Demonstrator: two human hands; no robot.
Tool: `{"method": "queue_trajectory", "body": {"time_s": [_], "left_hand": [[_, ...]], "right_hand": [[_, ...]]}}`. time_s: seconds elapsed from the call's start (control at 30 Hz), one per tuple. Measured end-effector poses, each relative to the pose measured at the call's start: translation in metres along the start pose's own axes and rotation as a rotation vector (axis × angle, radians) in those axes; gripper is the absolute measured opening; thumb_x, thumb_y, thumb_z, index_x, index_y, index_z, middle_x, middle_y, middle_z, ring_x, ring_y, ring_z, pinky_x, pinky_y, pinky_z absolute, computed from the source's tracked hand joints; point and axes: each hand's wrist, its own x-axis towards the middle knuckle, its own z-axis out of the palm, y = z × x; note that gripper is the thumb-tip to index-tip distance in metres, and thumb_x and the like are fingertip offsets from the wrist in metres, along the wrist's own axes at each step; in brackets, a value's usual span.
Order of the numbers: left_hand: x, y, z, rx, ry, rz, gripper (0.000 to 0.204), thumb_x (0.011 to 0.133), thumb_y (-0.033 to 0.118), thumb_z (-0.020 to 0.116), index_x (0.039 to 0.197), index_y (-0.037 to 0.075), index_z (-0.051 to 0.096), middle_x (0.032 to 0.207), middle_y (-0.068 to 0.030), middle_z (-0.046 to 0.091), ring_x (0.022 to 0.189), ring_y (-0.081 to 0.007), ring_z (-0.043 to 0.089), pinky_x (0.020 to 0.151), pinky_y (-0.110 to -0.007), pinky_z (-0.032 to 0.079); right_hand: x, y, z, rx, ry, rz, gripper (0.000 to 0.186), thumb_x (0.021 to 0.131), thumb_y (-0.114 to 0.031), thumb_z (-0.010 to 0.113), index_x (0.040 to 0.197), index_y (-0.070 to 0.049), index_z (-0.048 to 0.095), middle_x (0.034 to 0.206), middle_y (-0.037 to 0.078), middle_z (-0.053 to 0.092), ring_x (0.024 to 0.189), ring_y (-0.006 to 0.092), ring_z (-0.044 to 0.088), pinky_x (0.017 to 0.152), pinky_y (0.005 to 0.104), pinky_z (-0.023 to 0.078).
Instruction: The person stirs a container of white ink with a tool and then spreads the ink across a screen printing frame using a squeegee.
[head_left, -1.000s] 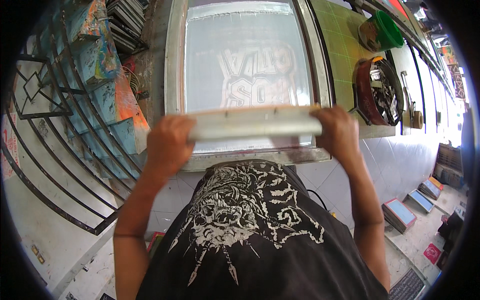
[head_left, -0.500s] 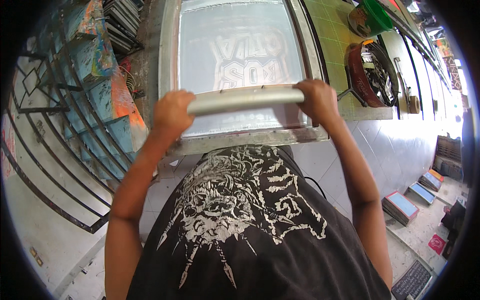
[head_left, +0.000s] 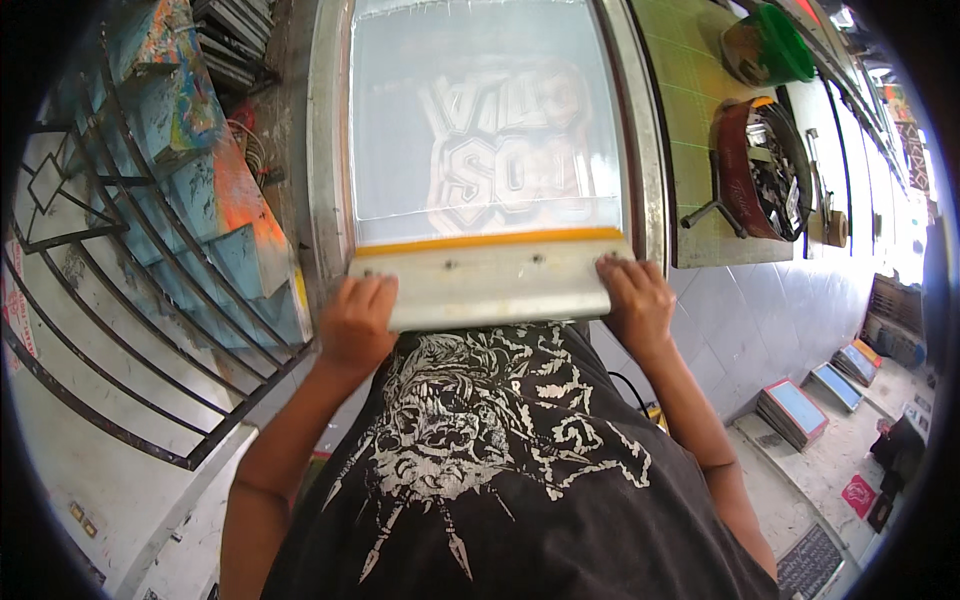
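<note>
My left hand (head_left: 357,322) and my right hand (head_left: 640,300) are closed on the two ends of a wide squeegee (head_left: 490,282). It has a pale metal handle and a yellow-orange blade along its far edge. The squeegee lies across the near end of a silk screen frame (head_left: 331,140), close to my shirt, and hides the frame's near rail. Inside the frame, the pale mesh (head_left: 395,150) carries faint block lettering within an outlined shape. My thumbs are mostly hidden.
To the right, a green cutting mat (head_left: 690,150) holds a dark red round tin (head_left: 740,165) full of tools, a green bucket (head_left: 790,50) and a tape roll (head_left: 836,228). Black metal railing (head_left: 150,320) and paint-stained blue steps (head_left: 190,200) stand at left.
Both hands have drawn the squeegee toward my body to the screen's near end. Its handle has tipped toward me, and the yellow-orange blade now shows.
</note>
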Motion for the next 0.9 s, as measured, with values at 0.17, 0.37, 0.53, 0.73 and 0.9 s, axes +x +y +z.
{"method": "queue_trajectory", "body": {"time_s": [0.17, 0.37, 0.53, 0.73, 0.9], "left_hand": [[0.079, -0.043, 0.007, 0.074, -0.004, -0.01, 0.043, 0.06, 0.004, 0.073, 0.102, 0.008, 0.069, 0.097, -0.0066, 0.067, 0.088, -0.028, 0.064, 0.074, -0.039, 0.055], [0.174, -0.087, 0.012, 0.123, 0.019, -0.022, 0.041, 0.061, 0.005, 0.076, 0.101, 0.01, 0.066, 0.099, -0.006, 0.067, 0.092, -0.0296, 0.064, 0.077, -0.04, 0.055], [0.247, -0.121, 0.017, 0.11, 0.104, -0.014, 0.04, 0.063, 0.005, 0.076, 0.101, 0.012, 0.065, 0.099, -0.0046, 0.067, 0.095, -0.0295, 0.064, 0.08, -0.041, 0.054], [0.331, -0.159, 0.009, 0.162, 0.094, 0.006, 0.03, 0.066, 0.014, 0.078, 0.094, 0.011, 0.07, 0.093, -0.009, 0.069, 0.088, -0.0325, 0.067, 0.076, -0.045, 0.055], [0.392, -0.188, -0.031, 0.02, -0.11, 0.043, 0.029, 0.067, 0.018, 0.071, 0.094, 0.009, 0.075, 0.092, -0.0171, 0.072, 0.087, -0.0369, 0.068, 0.077, -0.044, 0.054]], "right_hand": [[0.088, 0.031, 0.01, -0.008, -0.029, -0.033, 0.019, 0.076, -0.009, 0.072, 0.096, -0.01, 0.072, 0.095, 0.005, 0.073, 0.082, 0.0229, 0.067, 0.068, 0.0331, 0.056], [0.185, 0.074, 0.034, -0.057, -0.057, -0.033, 0.031, 0.066, -0.014, 0.079, 0.096, -0.014, 0.072, 0.094, 0.001, 0.07, 0.084, 0.0242, 0.065, 0.072, 0.0352, 0.056], [0.258, 0.103, 0.057, -0.088, 0.014, -0.039, 0.03, 0.069, -0.015, 0.078, 0.098, -0.014, 0.072, 0.096, 0.002, 0.07, 0.089, 0.0257, 0.066, 0.078, 0.0379, 0.056], [0.342, 0.135, 0.061, -0.088, -0.064, -0.051, 0.028, 0.073, -0.023, 0.075, 0.1, -0.014, 0.073, 0.095, 0.008, 0.072, 0.092, 0.0313, 0.067, 0.08, 0.0429, 0.055], [0.416, 0.154, 0.032, -0.061, -0.222, -0.072, 0.038, 0.069, -0.037, 0.08, 0.098, -0.013, 0.075, 0.091, 0.014, 0.073, 0.089, 0.036, 0.069, 0.08, 0.0455, 0.055]]}}
